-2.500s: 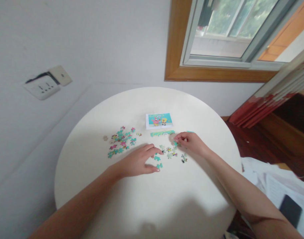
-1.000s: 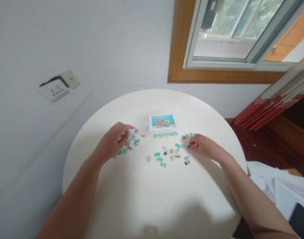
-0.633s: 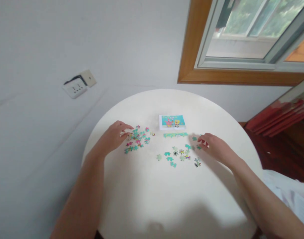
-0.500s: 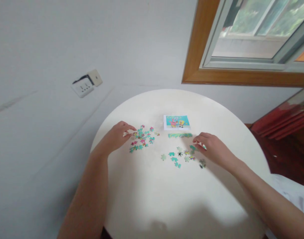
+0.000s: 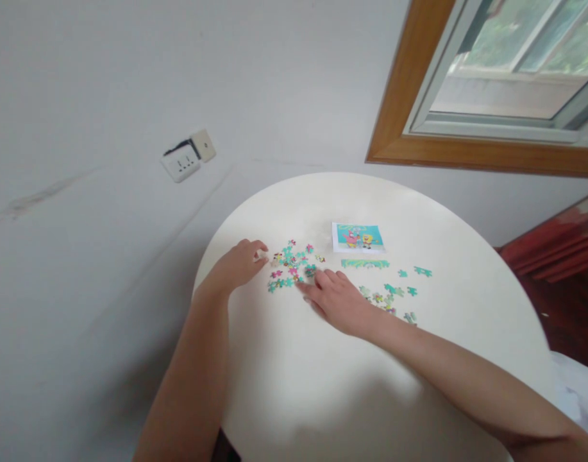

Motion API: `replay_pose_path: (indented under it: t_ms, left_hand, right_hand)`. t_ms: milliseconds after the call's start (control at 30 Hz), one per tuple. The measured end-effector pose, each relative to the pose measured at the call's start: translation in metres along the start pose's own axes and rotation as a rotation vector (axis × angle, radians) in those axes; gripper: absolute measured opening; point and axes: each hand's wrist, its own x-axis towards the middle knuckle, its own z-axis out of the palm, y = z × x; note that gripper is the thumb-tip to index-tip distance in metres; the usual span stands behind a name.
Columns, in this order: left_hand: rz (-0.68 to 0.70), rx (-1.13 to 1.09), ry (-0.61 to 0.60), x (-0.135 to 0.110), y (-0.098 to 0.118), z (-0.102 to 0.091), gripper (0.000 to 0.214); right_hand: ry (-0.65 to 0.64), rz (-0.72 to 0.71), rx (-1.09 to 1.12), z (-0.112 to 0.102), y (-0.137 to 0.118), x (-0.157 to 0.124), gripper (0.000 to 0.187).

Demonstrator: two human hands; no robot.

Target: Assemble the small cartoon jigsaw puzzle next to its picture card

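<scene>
Loose jigsaw pieces (image 5: pixel 290 263) in teal, pink and yellow lie in a pile left of the table's middle. My left hand (image 5: pixel 238 264) is at the pile's left edge, thumb and fingers curved and apart, with nothing visible between them. From the right, my right hand (image 5: pixel 339 300) reaches to the pile, its fingers apart and their tips at the pieces along its right edge. A joined strip of puzzle pieces (image 5: pixel 365 264) lies below the printed picture card (image 5: pixel 358 238). Under and beside my right forearm are more pieces (image 5: pixel 390 290), partly hidden.
All of this rests on a round white table (image 5: pixel 294 378) against a pale wall. A wall socket (image 5: pixel 181 162) is at the left, and a wood-framed window (image 5: pixel 467 151) at the upper right. Red cloth (image 5: pixel 558 237) hangs beyond the table's right side.
My right hand has moved left from the right-hand pieces to the pile, uncovering teal pieces at the right. My left hand stays beside the pile. The view has shifted slightly left.
</scene>
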Motion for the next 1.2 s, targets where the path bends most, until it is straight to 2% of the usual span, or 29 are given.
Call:
replay_pose_path:
  t_ms: [167,367,600,733,900,1067,1200]
  left_hand:
    - [0.003,-0.036,-0.004,0.003,0.004,0.003,0.029]
    - [-0.019,-0.033,0.021,0.005,-0.001,0.007,0.028]
    - [-0.034,-0.058,0.037,0.008,0.002,0.014,0.026]
    - [-0.014,-0.104,0.019,0.01,0.002,0.017,0.036]
    - [0.067,-0.149,-0.046,0.009,0.004,0.013,0.02]
    - [0.069,-0.159,-0.066,0.006,0.008,0.003,0.008]
    - [0.04,-0.169,-0.044,0.004,0.007,-0.005,0.009]
  right_hand:
    - [0.007,0.008,-0.028,0.005,-0.005,0.016,0.042]
    - [-0.029,-0.007,0.016,0.0,-0.001,0.023,0.035]
    - [0.099,0.103,0.023,0.006,0.014,0.042,0.04]
    - [0.093,0.085,0.036,0.014,0.016,0.049,0.039]
    - [0.076,0.114,0.06,0.008,0.015,0.058,0.032]
    - [0.072,0.137,0.083,0.002,0.012,0.083,0.027]
    - [0.048,0.127,0.084,0.004,0.01,0.097,0.028]
